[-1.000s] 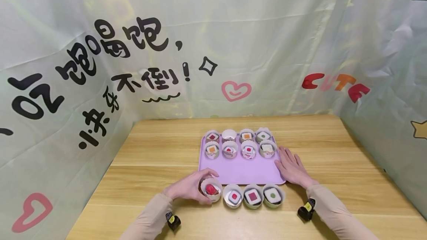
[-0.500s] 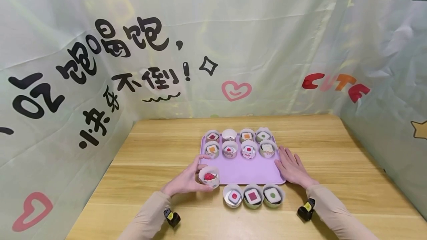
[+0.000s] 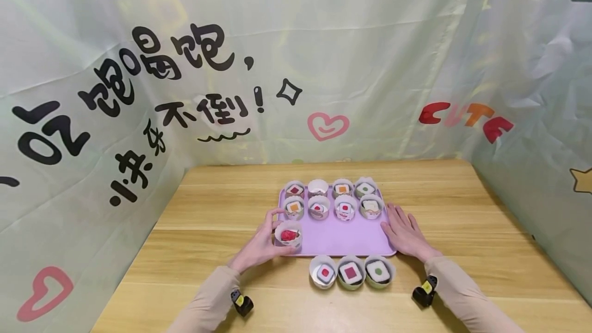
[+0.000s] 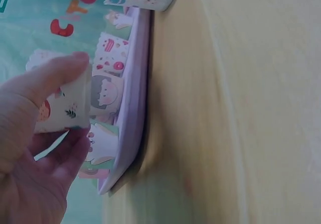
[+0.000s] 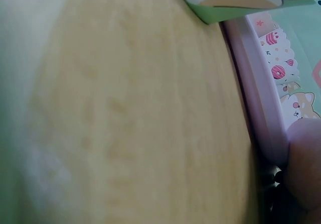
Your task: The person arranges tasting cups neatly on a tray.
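Note:
My left hand (image 3: 260, 246) grips a scalloped paper baking cup (image 3: 288, 241) between thumb and fingers. A red strawberry (image 3: 289, 235) lies inside it. The cup is over the front left corner of the lilac tray (image 3: 342, 236); whether its base touches the tray I cannot tell. In the left wrist view, printed pictures show on this held paper cup (image 4: 72, 106), thumb on one side and fingertips on the other. At the tray's right edge my right hand (image 3: 409, 234) lies flat on the table, fingers straight, thumb against the rim. Only part of a right-hand digit (image 5: 305, 158) shows in the right wrist view.
Two rows of paper cups, most with small square pieces such as an orange-topped one (image 3: 342, 189), fill the tray's back half. Before its front edge stand three cups, holding a red-dotted piece (image 3: 325, 273), a maroon-square piece (image 3: 350, 272) and a green-dotted piece (image 3: 378, 271).
My left hand has carried the strawberry cup from the left end of the front row up and away, over the tray's front left corner. The right hand has stayed still.

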A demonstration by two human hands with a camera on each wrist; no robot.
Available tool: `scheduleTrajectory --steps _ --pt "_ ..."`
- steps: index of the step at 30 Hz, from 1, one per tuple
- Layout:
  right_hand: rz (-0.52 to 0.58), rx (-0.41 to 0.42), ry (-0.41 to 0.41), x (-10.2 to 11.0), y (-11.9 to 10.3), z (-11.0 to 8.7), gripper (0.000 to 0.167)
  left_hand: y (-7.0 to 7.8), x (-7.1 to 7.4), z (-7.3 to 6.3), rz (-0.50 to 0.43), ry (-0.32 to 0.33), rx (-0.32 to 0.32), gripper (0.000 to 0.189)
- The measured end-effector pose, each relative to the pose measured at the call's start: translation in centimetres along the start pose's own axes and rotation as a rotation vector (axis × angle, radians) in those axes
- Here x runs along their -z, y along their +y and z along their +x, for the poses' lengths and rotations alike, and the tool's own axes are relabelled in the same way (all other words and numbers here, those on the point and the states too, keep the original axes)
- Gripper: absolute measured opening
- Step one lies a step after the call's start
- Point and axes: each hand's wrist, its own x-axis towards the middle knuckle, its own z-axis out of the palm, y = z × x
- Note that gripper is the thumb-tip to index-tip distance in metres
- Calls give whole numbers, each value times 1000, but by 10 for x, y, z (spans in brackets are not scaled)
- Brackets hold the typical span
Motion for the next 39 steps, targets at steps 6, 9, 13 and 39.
scheduleTrajectory --steps 6,9,13,39 --pt "-7 -1 1 0 0 0 64 -3 -5 4 103 27 9 92" --pt "-9 -2 0 0 0 0 64 -6 -6 6 141 40 7 91" --pt "-6 -5 -2 0 -1 -1 64 -10 -9 9 158 55 19 90" --pt "30 2 20 -1 1 0 65 -16 -19 19 288 131 47 90"
